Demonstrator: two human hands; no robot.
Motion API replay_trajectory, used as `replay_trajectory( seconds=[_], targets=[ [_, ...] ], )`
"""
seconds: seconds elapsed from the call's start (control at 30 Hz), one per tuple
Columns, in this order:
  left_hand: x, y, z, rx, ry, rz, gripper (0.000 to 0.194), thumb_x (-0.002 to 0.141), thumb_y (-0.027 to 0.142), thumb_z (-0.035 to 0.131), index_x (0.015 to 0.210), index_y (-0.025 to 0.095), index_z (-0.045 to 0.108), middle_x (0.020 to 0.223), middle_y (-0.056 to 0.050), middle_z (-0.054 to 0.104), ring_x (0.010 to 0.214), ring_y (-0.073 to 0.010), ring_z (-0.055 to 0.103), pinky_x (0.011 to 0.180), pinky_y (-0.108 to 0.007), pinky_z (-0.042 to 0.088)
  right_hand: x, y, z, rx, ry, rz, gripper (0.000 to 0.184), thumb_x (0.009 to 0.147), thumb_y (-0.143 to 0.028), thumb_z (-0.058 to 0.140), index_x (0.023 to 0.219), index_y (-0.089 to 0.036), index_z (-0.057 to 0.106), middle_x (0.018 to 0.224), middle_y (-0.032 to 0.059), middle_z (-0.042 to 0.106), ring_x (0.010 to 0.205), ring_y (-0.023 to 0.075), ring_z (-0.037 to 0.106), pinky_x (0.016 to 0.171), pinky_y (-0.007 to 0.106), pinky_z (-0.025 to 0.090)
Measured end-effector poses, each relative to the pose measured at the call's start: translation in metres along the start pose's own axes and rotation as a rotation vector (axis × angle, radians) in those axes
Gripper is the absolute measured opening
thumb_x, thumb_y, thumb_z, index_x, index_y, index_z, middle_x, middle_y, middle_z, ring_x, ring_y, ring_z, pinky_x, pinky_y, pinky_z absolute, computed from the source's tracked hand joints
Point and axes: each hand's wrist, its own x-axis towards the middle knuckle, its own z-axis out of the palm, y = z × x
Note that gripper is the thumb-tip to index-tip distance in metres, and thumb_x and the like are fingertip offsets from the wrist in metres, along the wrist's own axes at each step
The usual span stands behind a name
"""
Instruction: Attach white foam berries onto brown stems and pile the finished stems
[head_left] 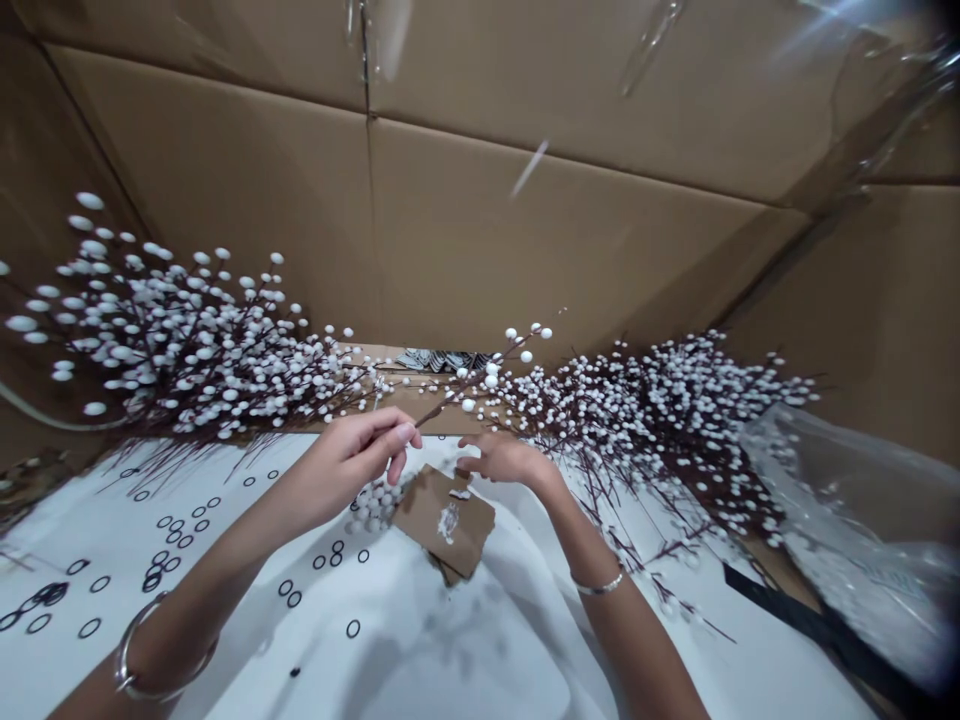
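Note:
My left hand (371, 452) pinches the brown stem of an artificial berry branch (480, 381), which tilts up to the right and carries white berries at its tip. My right hand (506, 460) is just right of it, over the far edge of a torn cardboard piece (435, 510). Its thumb and finger are bent toward each other; whatever lies between them is too small to make out. A white smear (448, 523) marks the cardboard. Loose white berries (375, 503) lie in a small heap beneath my left hand.
Berry branches are piled at the left (202, 340) and the right (637, 400). Black rings (176, 530) lie scattered across the white table (247, 600). A clear plastic bag (862, 540) stands at the right edge. Tall cardboard walls (585, 250) close off the back and sides.

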Motion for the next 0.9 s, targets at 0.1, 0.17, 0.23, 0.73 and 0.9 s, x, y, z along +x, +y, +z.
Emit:
replay_trajectory(
  seconds=[0.1, 0.17, 0.23, 0.73, 0.9],
  targets=[
    [0.002, -0.001, 0.004, -0.04, 0.009, 0.006, 0.037, 0.098, 0.05, 0.044, 0.093, 0.018, 0.061, 0.061, 0.002, 0.056, 0.051, -0.008, 0.039, 0.047, -0.02, 0.028, -0.01, -0.01, -0.008, 0.081, 0.192, -0.089, 0.037, 0.092, -0.034, 0.052, 0.121, -0.017, 0.064, 0.118, 0.0133, 0.067, 0.105, 0.0247, 0.062, 0.088, 0.034, 0.046],
    [0.004, -0.001, 0.008, -0.09, 0.009, 0.01, 0.036, 0.098, 0.049, 0.045, 0.092, 0.017, 0.06, 0.06, 0.002, 0.055, 0.05, -0.0076, 0.038, 0.047, -0.019, 0.027, -0.017, -0.021, -0.014, 0.361, 0.249, -0.259, 0.035, 0.093, -0.037, 0.052, 0.12, -0.019, 0.065, 0.112, 0.0089, 0.069, 0.102, 0.0208, 0.063, 0.088, 0.032, 0.047],
    [0.007, 0.0, 0.013, -0.153, 0.004, 0.009, 0.036, 0.097, 0.048, 0.046, 0.091, 0.016, 0.059, 0.059, 0.002, 0.055, 0.049, -0.0072, 0.037, 0.046, -0.019, 0.026, -0.023, -0.032, -0.015, 0.665, 0.207, -0.411, 0.033, 0.09, -0.04, 0.058, 0.116, -0.022, 0.067, 0.113, 0.0065, 0.07, 0.103, 0.0189, 0.063, 0.089, 0.032, 0.048],
    [0.016, -0.002, 0.024, -0.326, -0.043, 0.018, 0.034, 0.093, 0.048, 0.053, 0.092, 0.014, 0.059, 0.063, 0.001, 0.057, 0.042, -0.0047, 0.038, 0.042, -0.017, 0.029, -0.027, -0.067, 0.007, 1.155, 0.375, -0.446, 0.02, 0.077, -0.035, 0.075, 0.086, -0.017, 0.071, 0.085, 0.0021, 0.068, 0.07, 0.0091, 0.055, 0.064, 0.022, 0.041],
    [0.03, -0.025, 0.017, -0.088, -0.03, 0.027, 0.043, 0.096, 0.052, 0.04, 0.094, 0.015, 0.059, 0.079, -0.006, 0.064, 0.061, -0.0141, 0.057, 0.051, -0.022, 0.04, -0.029, -0.069, 0.006, 1.243, 0.449, -0.45, 0.019, 0.08, -0.034, 0.072, 0.085, -0.017, 0.065, 0.085, 0.0025, 0.069, 0.063, 0.0082, 0.054, 0.057, 0.022, 0.039]
  ],
)
